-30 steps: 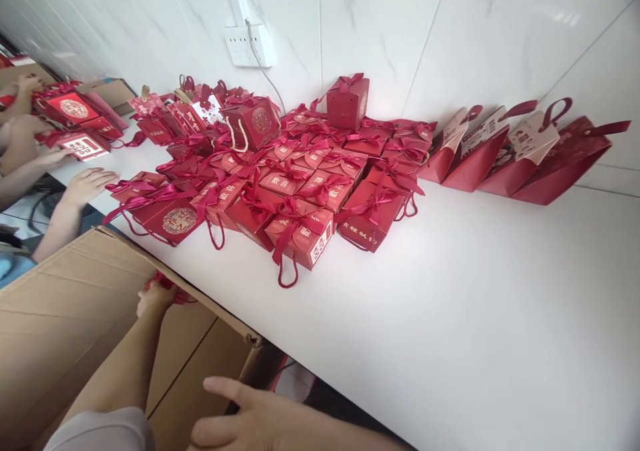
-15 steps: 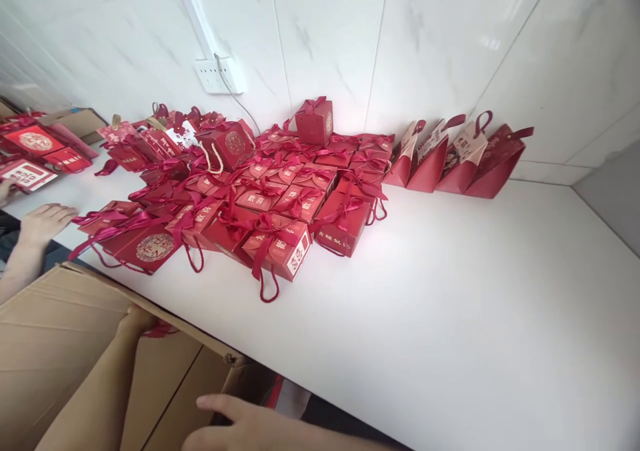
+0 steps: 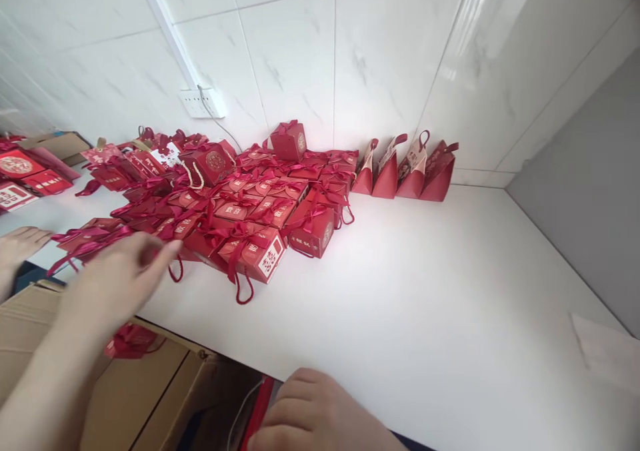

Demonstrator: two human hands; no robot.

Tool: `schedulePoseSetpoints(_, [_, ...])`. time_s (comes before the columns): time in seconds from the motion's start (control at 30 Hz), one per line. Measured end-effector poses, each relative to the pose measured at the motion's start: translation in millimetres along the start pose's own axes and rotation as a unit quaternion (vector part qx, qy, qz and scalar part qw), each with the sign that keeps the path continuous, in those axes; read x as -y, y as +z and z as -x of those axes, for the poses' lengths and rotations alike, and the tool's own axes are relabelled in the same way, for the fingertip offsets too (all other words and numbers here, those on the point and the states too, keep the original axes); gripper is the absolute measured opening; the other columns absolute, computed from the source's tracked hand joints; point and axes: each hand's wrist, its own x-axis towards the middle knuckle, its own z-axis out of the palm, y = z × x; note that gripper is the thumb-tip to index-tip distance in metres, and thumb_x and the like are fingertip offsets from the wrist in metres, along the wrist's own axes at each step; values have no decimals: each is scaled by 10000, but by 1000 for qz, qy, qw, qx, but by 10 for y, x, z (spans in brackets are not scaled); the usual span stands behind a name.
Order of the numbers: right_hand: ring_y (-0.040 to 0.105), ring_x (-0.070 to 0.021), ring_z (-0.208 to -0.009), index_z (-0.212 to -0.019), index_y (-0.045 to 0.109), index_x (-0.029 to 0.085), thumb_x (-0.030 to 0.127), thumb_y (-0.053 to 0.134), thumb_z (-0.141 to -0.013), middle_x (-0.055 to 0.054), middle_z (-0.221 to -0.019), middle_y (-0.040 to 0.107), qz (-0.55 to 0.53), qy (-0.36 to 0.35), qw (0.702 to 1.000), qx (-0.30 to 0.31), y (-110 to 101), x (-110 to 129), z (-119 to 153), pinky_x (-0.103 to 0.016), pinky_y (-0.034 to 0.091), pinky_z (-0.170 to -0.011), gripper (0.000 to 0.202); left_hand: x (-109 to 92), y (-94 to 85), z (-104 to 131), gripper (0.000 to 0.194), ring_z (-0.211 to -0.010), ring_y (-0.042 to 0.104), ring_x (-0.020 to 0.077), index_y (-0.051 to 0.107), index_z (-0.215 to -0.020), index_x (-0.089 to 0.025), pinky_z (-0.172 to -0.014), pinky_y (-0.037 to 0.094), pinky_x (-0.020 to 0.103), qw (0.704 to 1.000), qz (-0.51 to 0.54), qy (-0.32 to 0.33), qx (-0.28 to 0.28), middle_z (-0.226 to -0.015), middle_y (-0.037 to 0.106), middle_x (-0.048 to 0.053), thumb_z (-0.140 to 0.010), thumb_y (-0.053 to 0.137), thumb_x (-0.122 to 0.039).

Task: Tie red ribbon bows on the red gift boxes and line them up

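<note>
My left hand (image 3: 117, 274), slightly blurred, hovers over the near left end of the red gift boxes. Its thumb stands apart from its bent fingers, and I see no box gripped in it. Below it, a red gift box (image 3: 131, 341) with a ribbon and cord sits inside the open cardboard carton (image 3: 145, 384). My right hand (image 3: 320, 411) rests at the front edge of the white table (image 3: 400, 304), its fingers curled together and their tips hidden. Close to the left hand stands a red gift box with a white label (image 3: 253, 254), tied with a ribbon.
Many ribbon-tied red boxes (image 3: 240, 191) crowd the table's left half. Several slanted red boxes (image 3: 407, 174) stand by the tiled wall (image 3: 380, 64). A socket strip (image 3: 203, 103) hangs on the wall. Another person's hand (image 3: 23, 244) lies at the left edge.
My left hand has come up out of the carton, where a red gift box now shows. My right hand has moved right to the table edge. The view has turned right.
</note>
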Motion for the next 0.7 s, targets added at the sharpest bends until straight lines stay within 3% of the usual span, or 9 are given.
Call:
schedulePoseSetpoints(0.03, [613,-111,-752,-1061,531,225,281,479,-991,29,-833,707,-1,12,1000,-24,-47,10,73,-273,453,-733,104,-236,19,52,565,-898,600,284,572,-958,-217,-766,458,375,999,-27,32,17,-940,620,72,-826,367,-726])
schedulePoseSetpoints(0.1, [606,-121,-723,-1063,526,210,194,502,-960,7,-817,699,-6,36,996,-80,-163,30,233,-280,461,-718,107,-630,100,133,677,-1040,562,342,569,-1038,-185,-793,472,423,994,-75,80,-1,-1064,586,132,-799,343,-776])
schedulePoseSetpoints(0.2, [599,-147,-735,-1083,530,193,130,526,-928,-30,-820,688,-21,86,986,-141,-321,65,487,-297,474,-707,168,-940,276,152,796,-1090,518,396,597,-1057,-100,-841,467,472,982,-132,132,-25,-1074,558,207,-774,347,-800])
schedulePoseSetpoints(0.33, [597,-159,-729,-1072,551,200,104,546,-902,-38,-807,680,-51,126,975,-176,-372,102,727,-297,477,-676,195,-989,420,41,919,-1077,508,431,615,-1066,-24,-858,459,501,982,-140,126,4,-1069,555,254,-731,354,-840])
schedulePoseSetpoints(0.47, [600,-162,-751,-1055,557,205,104,540,-904,-39,-822,680,-66,143,972,-174,-354,122,753,-301,479,-694,183,-943,355,32,930,-1090,520,428,610,-1098,-21,-882,450,493,982,-108,137,72,-1093,573,254,-740,340,-835])
schedulePoseSetpoints(0.6, [590,-153,-749,-1050,557,208,117,549,-909,-32,-828,674,-67,142,976,-154,-375,155,709,-295,473,-708,168,-910,192,236,869,-1085,549,405,626,-1070,-60,-901,443,478,964,-109,207,130,-1065,611,227,-750,359,-822])
schedulePoseSetpoints(0.7, [584,-148,-768,-1055,553,214,111,542,-914,-27,-852,674,-76,152,974,-148,-384,190,713,-291,470,-728,175,-991,116,462,916,-1079,575,407,576,-1187,-78,-880,451,470,956,-93,226,162,-1102,624,222,-709,414,-842])
